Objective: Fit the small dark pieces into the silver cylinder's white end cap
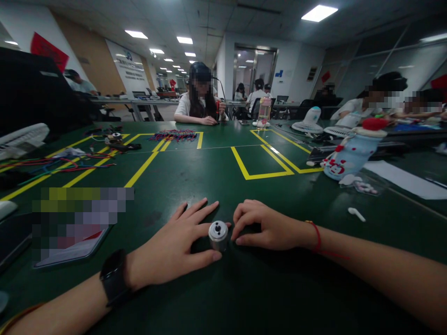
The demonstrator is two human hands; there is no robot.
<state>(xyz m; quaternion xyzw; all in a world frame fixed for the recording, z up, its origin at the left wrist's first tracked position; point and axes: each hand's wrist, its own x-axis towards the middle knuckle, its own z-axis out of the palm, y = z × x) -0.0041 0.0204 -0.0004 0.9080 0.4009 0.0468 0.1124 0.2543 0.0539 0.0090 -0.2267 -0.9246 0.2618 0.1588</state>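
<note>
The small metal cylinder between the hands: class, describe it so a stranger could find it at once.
On the green table, look at the near edge where the left hand and right hand meet. The metal cylinder stands upright between them, silver, with dark holes in its top, the only shiny thing there.

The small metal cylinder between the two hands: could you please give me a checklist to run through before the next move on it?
1. Small metal cylinder stands upright on the green table: ok.
2. Left hand steadies it: ok, thumb and forefinger lie flat on either side of it, not closed around it.
3. Right hand has contact: cannot tell, its curled fingers sit right beside the cylinder.
4. Top face with dark holes is uncovered: ok.
5. Phone lies apart to the left: ok.
6. Small white piece lies clear of the right forearm: ok.
</note>
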